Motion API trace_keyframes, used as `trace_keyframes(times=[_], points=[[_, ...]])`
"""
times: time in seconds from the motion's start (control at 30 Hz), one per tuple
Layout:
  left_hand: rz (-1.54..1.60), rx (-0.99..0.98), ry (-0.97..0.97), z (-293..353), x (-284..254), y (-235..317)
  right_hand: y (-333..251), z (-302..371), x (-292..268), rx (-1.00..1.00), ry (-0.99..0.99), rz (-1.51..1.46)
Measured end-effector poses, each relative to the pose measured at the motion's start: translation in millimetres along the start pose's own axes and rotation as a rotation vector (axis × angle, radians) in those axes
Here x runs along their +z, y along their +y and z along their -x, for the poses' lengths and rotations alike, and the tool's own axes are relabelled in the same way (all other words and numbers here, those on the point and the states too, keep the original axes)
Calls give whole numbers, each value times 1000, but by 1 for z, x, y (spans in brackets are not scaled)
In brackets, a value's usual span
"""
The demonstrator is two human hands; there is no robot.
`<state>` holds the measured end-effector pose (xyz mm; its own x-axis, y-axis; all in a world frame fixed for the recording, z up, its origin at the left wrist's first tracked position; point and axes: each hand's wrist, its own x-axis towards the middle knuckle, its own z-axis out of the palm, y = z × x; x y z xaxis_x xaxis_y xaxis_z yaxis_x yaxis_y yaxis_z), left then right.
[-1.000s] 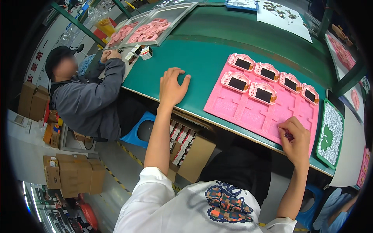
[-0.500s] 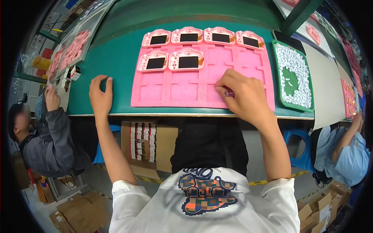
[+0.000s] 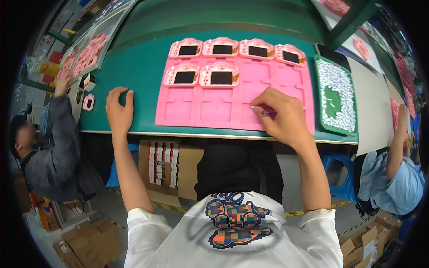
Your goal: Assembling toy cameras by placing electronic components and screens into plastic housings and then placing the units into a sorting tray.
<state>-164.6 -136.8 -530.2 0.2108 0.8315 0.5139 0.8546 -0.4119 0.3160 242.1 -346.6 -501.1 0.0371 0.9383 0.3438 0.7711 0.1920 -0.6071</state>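
My right hand (image 3: 283, 116) is closed in a pinch over the near right part of a pink foam tray (image 3: 212, 121). It grips a slim, shiny, dark reddish tool (image 3: 268, 113); a small white bit shows at the fingertips, and the tool's exact kind is unclear. Several pink-framed handheld game consoles (image 3: 219, 77) with black screens sit in the tray's two far rows, and the recesses nearer me hold none. To the left of the tray, my left hand (image 3: 119, 109) rests on the green table, fingers curved and thumb apart, with nothing in it.
A green-rimmed tray (image 3: 319, 96) of small white pieces (image 3: 342, 76) stands on the right. At the left lies a small pink device (image 3: 88, 102) beside a co-worker's arm (image 3: 65, 116). Another co-worker (image 3: 393, 165) sits at the right. An open carton (image 3: 190, 167) is below the table edge.
My right fingers have shifted slightly, and a white bit now shows at their tips. At the left, a small pink device has appeared on the table and the co-worker's hand has moved farther away.
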Motion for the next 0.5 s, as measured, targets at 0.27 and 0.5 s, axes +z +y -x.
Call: trace_keyframes(times=[0.27,0.5], points=[[-146,-40,281,2,-1,-21,-16,0,-12,-20,-25,79],[-376,-259,270,-13,-14,-142,-20,-1,-11,-37,-24,142]])
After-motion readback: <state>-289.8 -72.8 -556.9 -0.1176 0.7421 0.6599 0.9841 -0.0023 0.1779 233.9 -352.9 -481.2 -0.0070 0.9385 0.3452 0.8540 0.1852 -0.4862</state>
